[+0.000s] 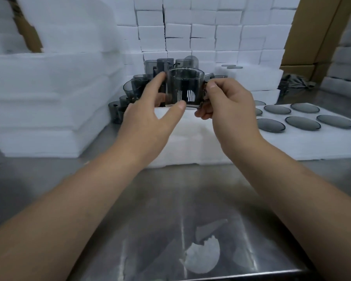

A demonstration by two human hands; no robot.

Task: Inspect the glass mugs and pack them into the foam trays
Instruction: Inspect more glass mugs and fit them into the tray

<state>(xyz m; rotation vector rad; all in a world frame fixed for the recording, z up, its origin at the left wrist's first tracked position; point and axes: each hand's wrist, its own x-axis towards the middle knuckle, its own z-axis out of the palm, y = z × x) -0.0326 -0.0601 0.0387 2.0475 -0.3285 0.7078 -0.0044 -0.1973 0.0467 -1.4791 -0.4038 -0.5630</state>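
Head view. A smoked glass mug is held upright in mid-air above the white foam slab at the centre of the steel tabletop. The right hand has its fingers curled round the mug's handle, thumb on top, and carries it. The left hand is spread wide with fingers nearly straight: the forefinger tip lies against the mug's left wall near the rim and the thumb tip against its base, so it steadies the mug and does not clasp it.

Behind the mug, a heap of like mugs rests on the tabletop, some upright, some tilted. To the right lies a foam tray — its pockets show grey glass rounds, seen from above. Stacked foam sheets stand at the left, a wall of white foam blocks at the back, and a cardboard box at the far right. A torn foam scrap lies on the near tabletop.
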